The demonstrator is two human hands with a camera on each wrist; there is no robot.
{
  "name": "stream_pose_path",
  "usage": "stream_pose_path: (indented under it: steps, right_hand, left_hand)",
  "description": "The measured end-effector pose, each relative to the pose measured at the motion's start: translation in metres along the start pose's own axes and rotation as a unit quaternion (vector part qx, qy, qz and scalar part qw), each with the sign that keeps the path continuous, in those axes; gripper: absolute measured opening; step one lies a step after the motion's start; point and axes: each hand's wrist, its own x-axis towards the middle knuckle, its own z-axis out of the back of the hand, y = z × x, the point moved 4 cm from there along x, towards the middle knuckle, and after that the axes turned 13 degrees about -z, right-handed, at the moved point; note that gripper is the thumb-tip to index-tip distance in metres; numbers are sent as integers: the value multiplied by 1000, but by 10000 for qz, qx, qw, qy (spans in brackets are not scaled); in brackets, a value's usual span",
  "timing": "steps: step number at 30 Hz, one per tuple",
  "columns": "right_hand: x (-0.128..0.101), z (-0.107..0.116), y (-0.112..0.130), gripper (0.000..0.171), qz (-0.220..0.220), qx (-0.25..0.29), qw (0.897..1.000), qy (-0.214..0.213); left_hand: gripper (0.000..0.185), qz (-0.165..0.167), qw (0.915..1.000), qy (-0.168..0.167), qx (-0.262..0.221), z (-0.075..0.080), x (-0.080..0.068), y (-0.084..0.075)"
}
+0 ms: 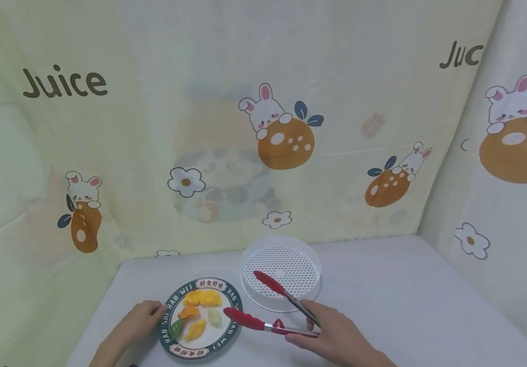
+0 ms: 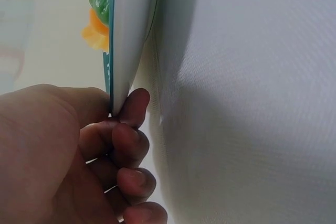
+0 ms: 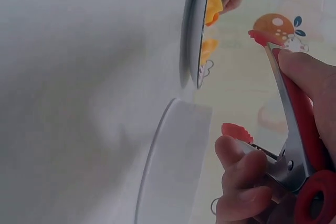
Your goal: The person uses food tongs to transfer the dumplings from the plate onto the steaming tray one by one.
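My left hand (image 1: pixel 135 322) pinches the left rim of a round plate (image 1: pixel 209 335) with a dark green lettered border. In the left wrist view, the thumb lies over the rim (image 2: pixel 111 90) and a fingertip underneath. Several dumplings lie apart on the plate: yellow ones (image 1: pixel 202 297), an orange one (image 1: pixel 189 312), a green one (image 1: pixel 175 329), a pale one (image 1: pixel 215 318) and another yellow one (image 1: pixel 195 330). My right hand (image 1: pixel 332 331) grips metal tongs with red tips (image 1: pixel 245 319). Their arms stand spread with nothing between. One tip overlaps the plate's right edge, the other the white steamer basket (image 1: pixel 268 302).
The round basket has a perforated floor and stands right behind the plate, close to the curtain (image 1: pixel 336 193) printed with rabbits. White cloth covers the table (image 1: pixel 405 300), which extends to the right. A second curtain wall (image 1: pixel 511 214) borders the right side.
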Motion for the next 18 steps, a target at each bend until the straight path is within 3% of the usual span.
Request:
stream_pose_path:
  steps: [7, 18]
  right_hand:
    - [4, -11, 18, 76, -3, -114, 9997, 196]
    - [15, -30, 37, 52, 656, -629, 9958, 86]
  left_hand:
    - [31, 5, 10000, -8, 19, -1, 1, 2]
    - [34, -5, 10000, -40, 44, -2, 2, 4]
